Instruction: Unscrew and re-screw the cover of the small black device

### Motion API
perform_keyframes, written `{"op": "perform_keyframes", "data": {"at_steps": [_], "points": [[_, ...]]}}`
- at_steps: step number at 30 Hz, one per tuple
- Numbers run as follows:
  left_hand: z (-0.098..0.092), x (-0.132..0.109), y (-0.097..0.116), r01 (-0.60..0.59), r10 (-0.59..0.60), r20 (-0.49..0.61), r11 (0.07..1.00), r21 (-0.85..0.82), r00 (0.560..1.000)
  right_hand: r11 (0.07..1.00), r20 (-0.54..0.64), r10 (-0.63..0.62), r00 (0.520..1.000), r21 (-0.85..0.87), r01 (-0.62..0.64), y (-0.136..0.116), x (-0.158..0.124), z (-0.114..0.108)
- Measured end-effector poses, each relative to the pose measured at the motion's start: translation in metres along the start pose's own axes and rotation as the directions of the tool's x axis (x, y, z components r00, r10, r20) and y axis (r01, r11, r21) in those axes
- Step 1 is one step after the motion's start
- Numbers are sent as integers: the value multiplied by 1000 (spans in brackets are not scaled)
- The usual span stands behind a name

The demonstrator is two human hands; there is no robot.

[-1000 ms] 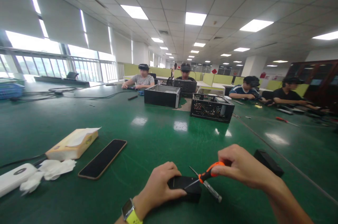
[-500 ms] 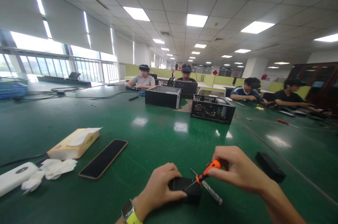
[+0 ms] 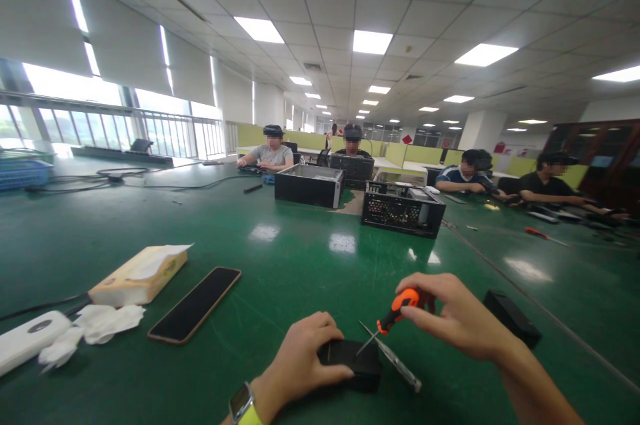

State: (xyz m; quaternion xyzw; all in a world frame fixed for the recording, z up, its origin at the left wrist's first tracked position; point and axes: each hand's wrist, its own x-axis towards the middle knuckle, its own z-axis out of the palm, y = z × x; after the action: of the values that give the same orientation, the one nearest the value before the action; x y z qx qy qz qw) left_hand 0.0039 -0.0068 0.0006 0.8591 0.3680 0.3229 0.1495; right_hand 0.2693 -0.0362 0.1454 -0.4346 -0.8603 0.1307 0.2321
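Observation:
My left hand is closed around a small black box lying flat on the green table, near its front edge. My right hand grips an orange-handled screwdriver, whose thin shaft slants down to the left with its tip at the box's top face. A silver metal strip lies on the table just right of the box, under the screwdriver. A watch with a yellow band is on my left wrist.
A phone, a tissue box, crumpled tissues and a white device lie at the left. Another black box lies right of my hand. Two open computer cases stand mid-table; several people sit at the far side.
My right hand has lifted and tilted the screwdriver, so its handle stands higher and steeper than before. The left hand and the black box have stayed put.

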Motion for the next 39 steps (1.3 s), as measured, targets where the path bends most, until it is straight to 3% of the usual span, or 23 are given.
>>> {"op": "perform_keyframes", "data": {"at_steps": [4,29,36,39], "points": [[-1,0,2,6,-6,13,1000,-13,1000,999,-70,47,996,-24,-49,13,-3,-10],[-1,0,0,15,-14,24,1000,-13,1000,997,-24,57,998,-47,-58,20,4,-3],[-1,1,1,24,-24,28,1000,-3,999,979,-112,51,992,-192,-72,25,3,6],[-1,0,1,30,-30,30,1000,-6,999,994,-49,32,998,-99,-36,20,1,1]]}}
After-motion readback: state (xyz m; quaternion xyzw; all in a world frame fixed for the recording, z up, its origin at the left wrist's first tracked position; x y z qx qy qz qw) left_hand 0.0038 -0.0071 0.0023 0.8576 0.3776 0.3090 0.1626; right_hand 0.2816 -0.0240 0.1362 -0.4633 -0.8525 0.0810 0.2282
